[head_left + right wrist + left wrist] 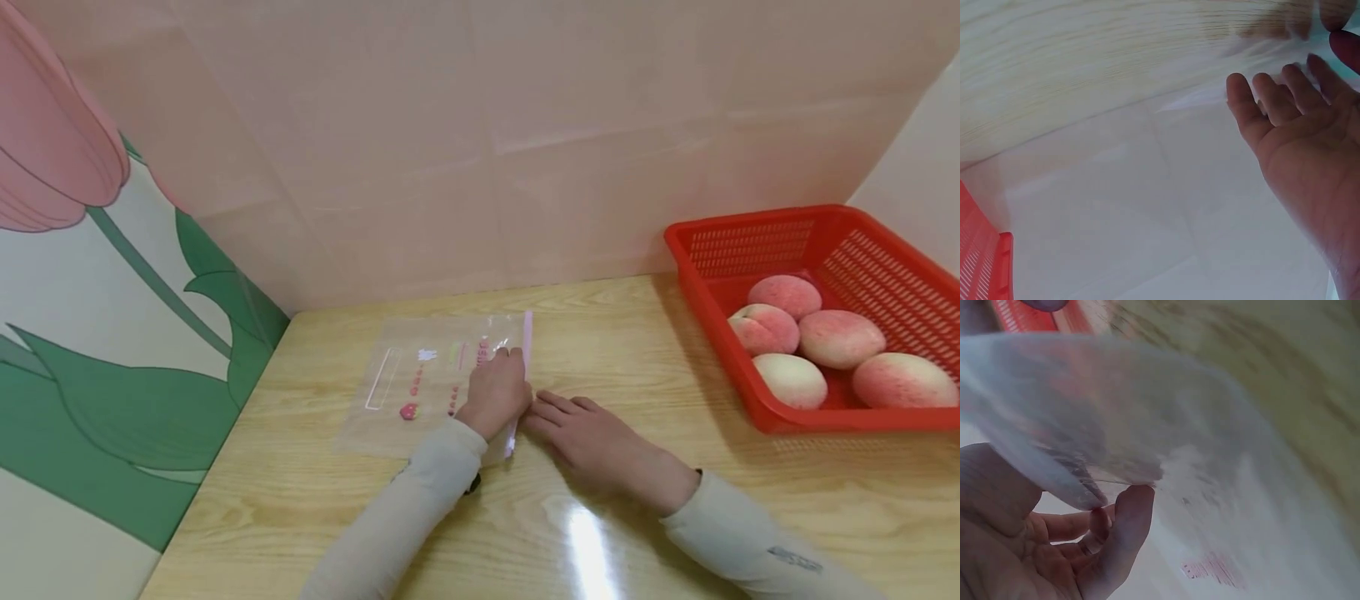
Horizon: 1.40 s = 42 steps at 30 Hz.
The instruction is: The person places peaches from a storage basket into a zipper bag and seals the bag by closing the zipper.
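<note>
A clear zip bag (pixel 431 375) with a pink strip along its right edge and small strawberry prints lies flat on the table. My left hand (pixel 497 390) is over its right part, beside the strip. Thumb and fingertips of that hand pinch the clear film (pixel 1210 462), which bulges up in the left wrist view. Just right of the strip, my right hand (pixel 592 437) lies palm down with loosely extended fingers, its fingertips right at the bag's edge. In the right wrist view these fingers (pixel 1272 100) are slightly bent and grip nothing.
A red plastic basket (pixel 712 333) stands on the right side of the wooden table (pixel 285 500), holding several peaches (pixel 842 337). A pink-beige sheet (pixel 450 167) covers the wall behind. On the left is a panel with a painted tulip (pixel 60 125).
</note>
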Available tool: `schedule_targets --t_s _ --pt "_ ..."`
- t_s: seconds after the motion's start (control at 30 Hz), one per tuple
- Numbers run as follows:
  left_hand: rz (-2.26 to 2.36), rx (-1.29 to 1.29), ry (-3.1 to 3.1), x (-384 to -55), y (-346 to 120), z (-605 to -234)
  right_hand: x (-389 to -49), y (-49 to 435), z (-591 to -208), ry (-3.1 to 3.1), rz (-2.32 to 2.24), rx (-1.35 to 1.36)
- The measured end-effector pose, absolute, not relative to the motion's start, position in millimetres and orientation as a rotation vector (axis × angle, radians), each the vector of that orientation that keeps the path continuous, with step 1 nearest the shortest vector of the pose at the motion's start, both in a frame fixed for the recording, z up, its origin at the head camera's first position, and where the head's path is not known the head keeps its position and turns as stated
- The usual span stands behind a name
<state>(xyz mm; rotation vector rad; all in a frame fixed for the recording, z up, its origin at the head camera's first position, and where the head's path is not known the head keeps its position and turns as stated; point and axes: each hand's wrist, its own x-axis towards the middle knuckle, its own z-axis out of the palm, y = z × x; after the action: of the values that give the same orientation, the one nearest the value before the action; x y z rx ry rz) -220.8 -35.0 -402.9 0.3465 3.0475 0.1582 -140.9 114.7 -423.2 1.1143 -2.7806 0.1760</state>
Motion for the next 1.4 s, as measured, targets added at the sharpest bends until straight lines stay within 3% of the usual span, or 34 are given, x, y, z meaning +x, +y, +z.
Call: schedule_targets --t_s 0.27,0.47,0.83,1.4 --pt "0.377 0.325 2.987 -221.1 -40.0 -401.1 -143.4 112.6 -421.3 -2.786 0.204 0.931" --pt "0.546 0.262 2.924 -223.1 -43.8 -400.9 -143.1 114.3 -420.9 -2.819 0.152 1.044" --pt "0.288 0.391 2.933 -222.0 -36.0 -400.6 -141.8 116.5 -423.8 -2.814 0.107 1.143" --pt "0.313 0.336 3.505 -197.3 -51.8 -384.3 -139.8 117.2 -422.8 -2.787 0.231 1.101"
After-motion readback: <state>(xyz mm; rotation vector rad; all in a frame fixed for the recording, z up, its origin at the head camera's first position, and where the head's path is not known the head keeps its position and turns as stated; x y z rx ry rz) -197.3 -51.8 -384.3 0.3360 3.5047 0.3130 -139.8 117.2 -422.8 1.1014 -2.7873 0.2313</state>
